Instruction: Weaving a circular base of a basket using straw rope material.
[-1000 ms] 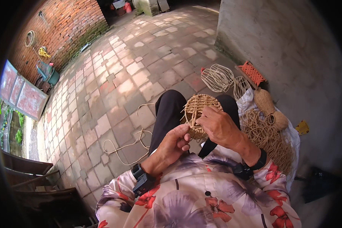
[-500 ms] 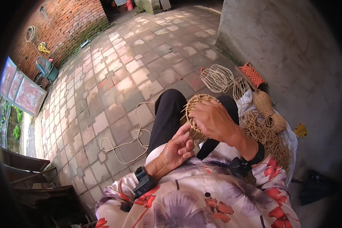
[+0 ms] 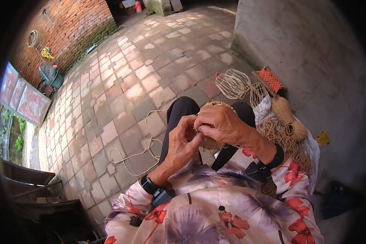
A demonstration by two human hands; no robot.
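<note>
A small round basket [image 3: 211, 144] woven of tan cord sits between my knees, mostly covered by my hands. My right hand [image 3: 227, 125] lies over its top, fingers curled and thumb pinched in at the near left side of the weave. Against it, my left hand [image 3: 180, 142] is closed, its thumb and fingertips meeting the right thumb at the basket's edge. What exactly the fingertips pinch there is hidden. From the left of my knee a loose tan cord [image 3: 128, 156] trails in loops over the paving.
At my right, a heap of tan cord [image 3: 284, 140] lies on white sacking [image 3: 314, 151] beside a bottle-shaped woven piece [image 3: 282, 110]. Beyond are coiled pale cord [image 3: 233, 84] and an orange plastic lattice [image 3: 269, 79] by the grey wall [image 3: 309, 44].
My left hand has moved up and in from beside the basket, its fingers closing against the right hand. My right hand has shifted slightly left and down over the basket.
</note>
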